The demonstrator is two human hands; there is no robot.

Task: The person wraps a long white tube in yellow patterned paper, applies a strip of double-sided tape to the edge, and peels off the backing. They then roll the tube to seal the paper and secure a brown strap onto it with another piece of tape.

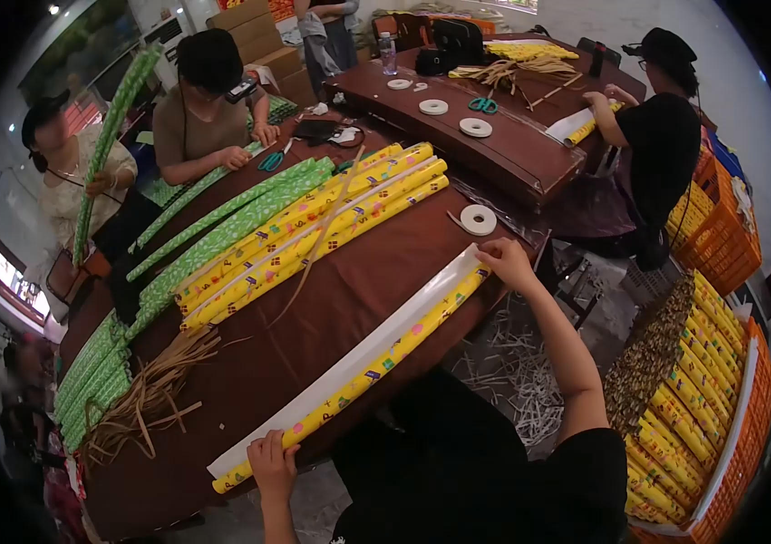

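Across the near edge of the brown table (258,381) lies a roll of yellow patterned wrapping paper (376,370), its white-backed flap (331,383) partly unrolled on the far side. My left hand (274,464) is closed over the roll near its left end. At the other end, my right hand (505,262) pinches the paper's corner between thumb and fingers. Just beyond my right hand sits a white roll of tape (466,220). Several finished-looking yellow rolls (313,234) lie side by side farther back, with a brown strip (322,231) across them.
Green patterned rolls (222,245) and a heap of brown strips (145,394) occupy the table's left. Co-workers sit at the left (199,127) and far right (662,136). An orange crate (752,408) of yellow rolls stands right; paper shreds (535,399) litter the floor.
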